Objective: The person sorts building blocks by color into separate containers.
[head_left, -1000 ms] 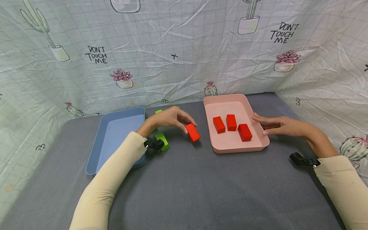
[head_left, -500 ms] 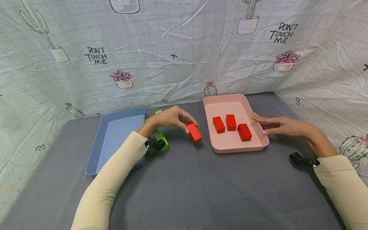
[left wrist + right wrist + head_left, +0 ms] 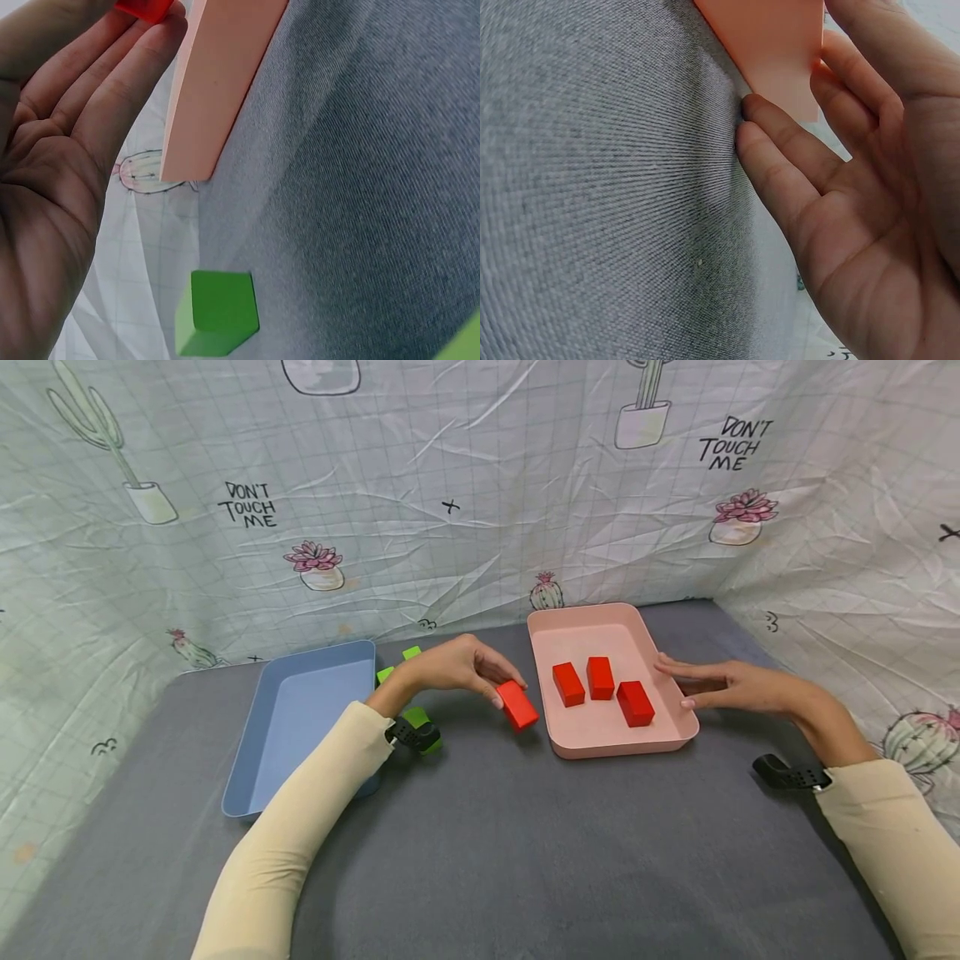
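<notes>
My left hand (image 3: 459,667) pinches a red rectangular block (image 3: 517,706) between thumb and fingertips, just left of the pink tray (image 3: 588,631). Only the lower end of that block shows at the top of the left wrist view, between the fingers. Three more red blocks (image 3: 600,678) lie apart from each other on the tray's floor. On the far right, my right hand (image 3: 738,687) has its fingers extended, with the fingertips at the tray's right wall; in the right wrist view they rest beside the pink wall (image 3: 772,45), low near the cloth.
A blue tray (image 3: 307,693) stands at the left, partly behind the left sleeve. Several green blocks (image 3: 412,652) lie between the trays, some hidden by the left wrist; one green block (image 3: 223,311) shows in the left wrist view. A printed curtain (image 3: 450,560) hangs behind the grey cloth.
My left hand has moved slightly right with the red block, closer to the pink tray. The right hand stays at the tray's right wall.
</notes>
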Available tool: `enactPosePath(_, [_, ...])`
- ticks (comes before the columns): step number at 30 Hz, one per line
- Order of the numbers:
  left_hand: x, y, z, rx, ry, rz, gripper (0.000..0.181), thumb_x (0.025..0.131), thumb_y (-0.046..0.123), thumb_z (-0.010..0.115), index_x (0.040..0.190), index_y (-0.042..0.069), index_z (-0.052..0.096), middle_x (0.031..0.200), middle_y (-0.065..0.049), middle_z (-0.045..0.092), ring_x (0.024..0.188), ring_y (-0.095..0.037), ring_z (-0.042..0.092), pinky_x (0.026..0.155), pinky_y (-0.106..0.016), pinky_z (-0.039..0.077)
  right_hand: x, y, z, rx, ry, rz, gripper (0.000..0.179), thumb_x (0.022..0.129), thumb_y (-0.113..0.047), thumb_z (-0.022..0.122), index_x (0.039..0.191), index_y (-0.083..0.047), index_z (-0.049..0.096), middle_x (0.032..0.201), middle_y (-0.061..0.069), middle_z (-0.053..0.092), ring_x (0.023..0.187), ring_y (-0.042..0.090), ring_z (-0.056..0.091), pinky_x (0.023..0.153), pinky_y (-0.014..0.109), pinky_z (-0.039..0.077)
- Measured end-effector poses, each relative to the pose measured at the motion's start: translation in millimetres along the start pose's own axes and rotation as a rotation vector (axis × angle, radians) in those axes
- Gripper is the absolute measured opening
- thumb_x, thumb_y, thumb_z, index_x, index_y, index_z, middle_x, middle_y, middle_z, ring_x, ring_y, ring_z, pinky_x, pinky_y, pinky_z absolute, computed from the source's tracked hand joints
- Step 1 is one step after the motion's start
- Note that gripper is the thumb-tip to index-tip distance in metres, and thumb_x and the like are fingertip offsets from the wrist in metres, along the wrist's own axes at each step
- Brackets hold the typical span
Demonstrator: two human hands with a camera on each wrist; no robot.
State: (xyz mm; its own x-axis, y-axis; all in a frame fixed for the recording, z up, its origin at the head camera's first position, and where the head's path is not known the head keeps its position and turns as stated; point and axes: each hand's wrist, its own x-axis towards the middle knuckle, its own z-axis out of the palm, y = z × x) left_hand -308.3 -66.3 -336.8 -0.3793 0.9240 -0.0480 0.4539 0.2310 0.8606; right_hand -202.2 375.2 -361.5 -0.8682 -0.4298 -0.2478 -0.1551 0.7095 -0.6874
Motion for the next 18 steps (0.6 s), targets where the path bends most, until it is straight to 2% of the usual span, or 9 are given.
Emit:
enactPosePath(1, [0.8,0.6,0.2,0.001,-0.002,0.003,0.041,0.084,0.006,0.084,0.123,0.004,0.074,0.119,-0.007,0.074,0.112,-0.02,0.07,0.096,-0.036,0.057,-0.1,-0.3,-0.2,-0.005,0.001,0.001,0.074,0.096,-0.035,0.071,0.16,-0.029,0.034,0.169,0.006,0.018,0.151,0.034,0.019,0.113,0.05,0.032])
enactPosePath(4, [2.7,2.4,0.7,-0.002,-0.007,0.01,0.04,0.084,0.006,0.083,0.123,0.004,0.073,0.119,-0.007,0.074,0.112,-0.02,0.071,0.095,-0.036,0.058,-0.5,-1.4,-0.1,-0.01,0.003,0.001,0.074,0.096,-0.035,0.071,0.16,-0.029,0.034,0.169,0.006,0.019,0.151,0.033,0.019,0.112,0.047,0.033])
enactPosePath(6, [3.4,3.8,1.3,-0.007,-0.009,0.011,0.04,0.084,0.006,0.083,0.123,0.004,0.073,0.118,-0.007,0.074,0.111,-0.02,0.071,0.094,-0.037,0.058,-0.6,-1.5,0.1,-0.007,0.002,0.0,0.074,0.096,-0.035,0.071,0.16,-0.029,0.034,0.169,0.006,0.018,0.151,0.034,0.019,0.114,0.049,0.032])
enactPosePath(8, [3.8,5.4,2.1,-0.014,-0.008,0.013,0.04,0.084,0.005,0.083,0.123,0.003,0.073,0.117,-0.008,0.075,0.11,-0.021,0.071,0.094,-0.037,0.058,-0.5,-1.4,0.6,0.006,-0.001,-0.005,0.074,0.096,-0.034,0.071,0.16,-0.027,0.033,0.169,0.008,0.017,0.152,0.036,0.017,0.114,0.061,0.028])
enactPosePath(10, [3.9,6.5,3.0,-0.02,-0.006,0.014,0.04,0.084,0.004,0.083,0.123,0.002,0.073,0.117,-0.009,0.075,0.109,-0.021,0.072,0.094,-0.037,0.059,-0.7,-0.9,0.8,0.017,-0.004,-0.007,0.074,0.096,-0.033,0.071,0.16,-0.026,0.033,0.169,0.009,0.016,0.152,0.037,0.016,0.114,0.065,0.026])
enactPosePath(18, [5.5,8.9,4.7,-0.002,0.002,0.047,0.039,0.085,0.006,0.083,0.123,0.004,0.073,0.115,-0.007,0.075,0.107,-0.021,0.072,0.093,-0.037,0.059,-1.2,-2.0,0.4,0.018,-0.007,0.0,0.075,0.096,-0.033,0.071,0.16,-0.027,0.033,0.169,0.008,0.016,0.152,0.037,0.016,0.114,0.063,0.027])
